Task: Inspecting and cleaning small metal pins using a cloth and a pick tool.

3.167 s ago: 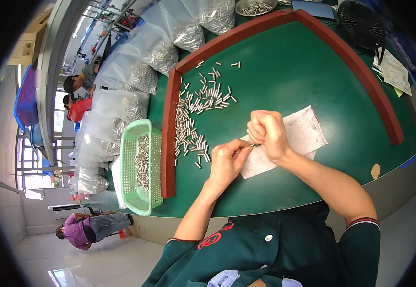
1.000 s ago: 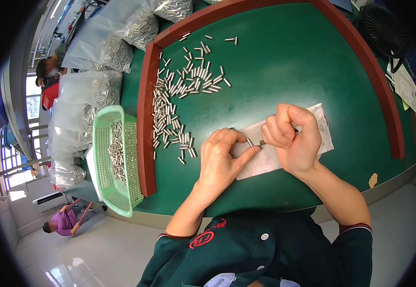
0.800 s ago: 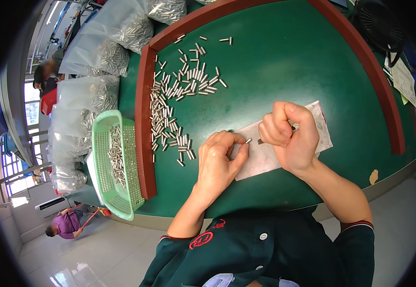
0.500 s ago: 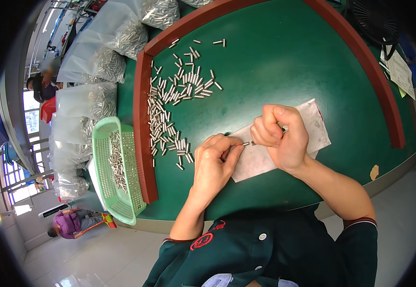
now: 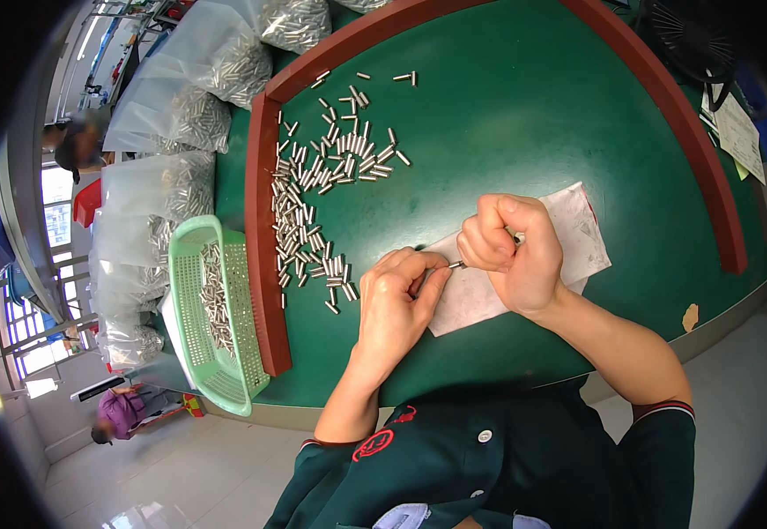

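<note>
Your right hand (image 5: 515, 256) is curled into a fist and your left hand (image 5: 396, 295) pinches a small metal pin (image 5: 458, 264) between them, over the white sheet (image 5: 577, 234), probably so that it catches debris. Loose pins (image 5: 313, 203) lie within reach along the red rail (image 5: 264, 238). What your right fist grips stays hidden

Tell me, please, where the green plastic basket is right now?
In the head view, the green plastic basket sits on the person's left, just outside the table's red rim, beside clear bags of metal pins.
</note>
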The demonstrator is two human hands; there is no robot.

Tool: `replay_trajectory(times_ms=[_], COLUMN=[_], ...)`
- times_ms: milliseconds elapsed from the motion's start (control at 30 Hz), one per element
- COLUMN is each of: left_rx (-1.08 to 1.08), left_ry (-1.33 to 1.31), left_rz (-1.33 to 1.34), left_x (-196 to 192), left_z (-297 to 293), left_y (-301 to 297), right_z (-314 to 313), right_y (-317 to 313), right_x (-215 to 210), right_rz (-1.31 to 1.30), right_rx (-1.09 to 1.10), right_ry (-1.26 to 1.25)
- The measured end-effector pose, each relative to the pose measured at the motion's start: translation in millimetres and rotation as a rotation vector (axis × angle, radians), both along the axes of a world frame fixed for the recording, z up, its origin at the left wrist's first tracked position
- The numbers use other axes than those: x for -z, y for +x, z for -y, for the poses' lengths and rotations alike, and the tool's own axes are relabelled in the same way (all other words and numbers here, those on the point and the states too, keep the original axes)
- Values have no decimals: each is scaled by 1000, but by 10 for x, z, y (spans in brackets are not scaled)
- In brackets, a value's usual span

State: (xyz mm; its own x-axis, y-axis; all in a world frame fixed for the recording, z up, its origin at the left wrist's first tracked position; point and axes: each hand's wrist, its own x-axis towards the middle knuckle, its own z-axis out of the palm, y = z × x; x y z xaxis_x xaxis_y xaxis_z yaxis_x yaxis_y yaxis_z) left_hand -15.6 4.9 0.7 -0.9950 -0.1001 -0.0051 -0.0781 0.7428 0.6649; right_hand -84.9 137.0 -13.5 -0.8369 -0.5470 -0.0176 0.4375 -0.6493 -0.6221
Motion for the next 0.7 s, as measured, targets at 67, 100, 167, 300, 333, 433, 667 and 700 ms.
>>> replay_trajectory(times_ms=[67, 100, 167, 300, 333, 433, 667, 700], left_rx=[0, -1, 5, 12, 25, 40, 57, 53], left_ry=[-6, -5, -9, -23, -38, -55, -59, -66], left_rz=[-1, -1, -15, -37, -59, -95, -117, -123], left_x=[5, 9, 17, 16, 15, 20, 11, 13], left_z=[3, 2, 1, -10, -13, -23, -31, -36], left_y=[6, 9, 14, 22, 24, 31, 32, 48], right_z=[5, 6, 10, 10, 12, 30, 65, 71], right_y=[3, 8, 13, 24, 30, 62, 159, 161], right_x=[6, 6, 7, 18, 20, 2, -12, -15], right_rz=[-25, -20, -16, -35, -49, -88, -289, -296], right_rx=[-6, -1, 2, 5, 8, 14, 80, 78], right_ry=[21, 17, 13, 28, 34, 73, 219, 211])
